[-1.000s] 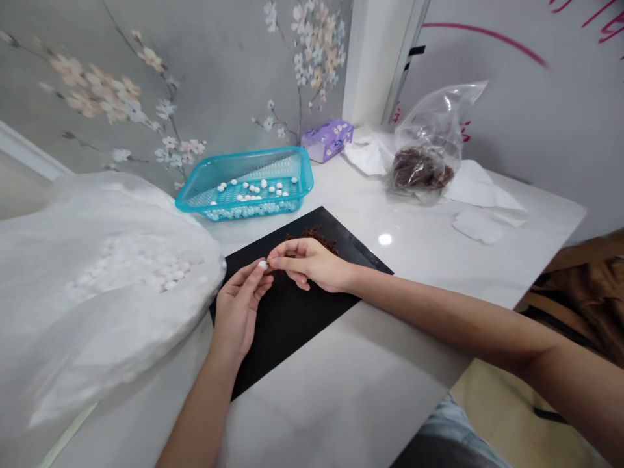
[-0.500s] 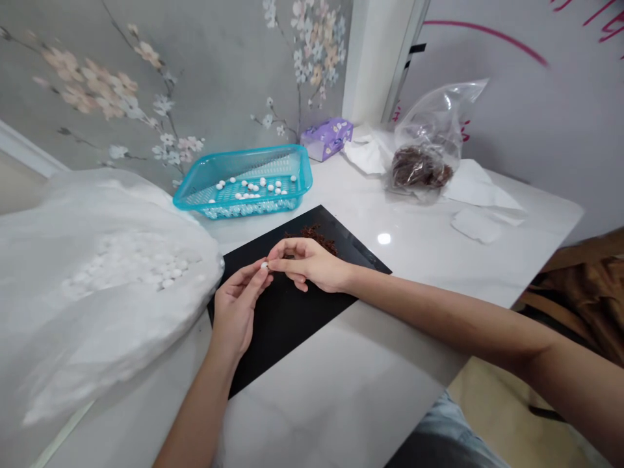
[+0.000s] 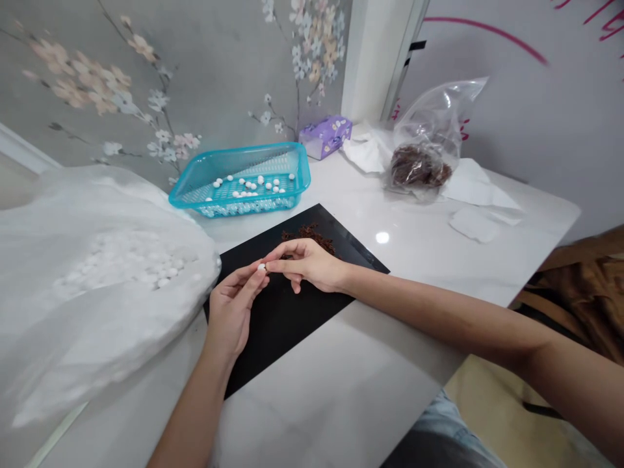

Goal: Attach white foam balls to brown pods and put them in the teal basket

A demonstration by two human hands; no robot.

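One pair, left hand (image 3: 231, 315) and right hand (image 3: 314, 265), over one black mat (image 3: 285, 328) with one brown heap (image 3: 322, 241); beyond, one blue basket (image 3: 219, 162). One white bead (image 3: 262, 267) between fingertips: left's pinch it, right's drawn narrowly together at its edge.

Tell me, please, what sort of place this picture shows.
Probably an indoor handwork corner, at home or in a small workshop; I cannot tell which. A white table stands by a flower-patterned wall, and bears a black sheet and a blue basket holding small white pieces.

Right fingers (image 3: 279, 266) closer over white ball (image 3: 262, 267), ball more covered
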